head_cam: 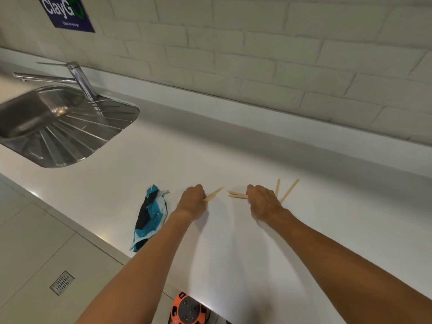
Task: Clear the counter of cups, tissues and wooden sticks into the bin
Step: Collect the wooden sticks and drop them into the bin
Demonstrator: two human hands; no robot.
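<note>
Forearms are reaching over the white counter (233, 148): the left hand (192, 199) is gripping 1 pale wooden stick (214, 194), the right hand (263, 202) a small bundle (237, 195). 2 loose sticks (289, 190) and a crumpled blue-and-white paper wad (150, 216) by the front edge are still awaiting clearing; no bin is showing.

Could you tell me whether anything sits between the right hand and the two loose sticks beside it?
Nothing visible does: the two loose sticks lie on bare counter just beyond the right hand, which grips other sticks.
</note>
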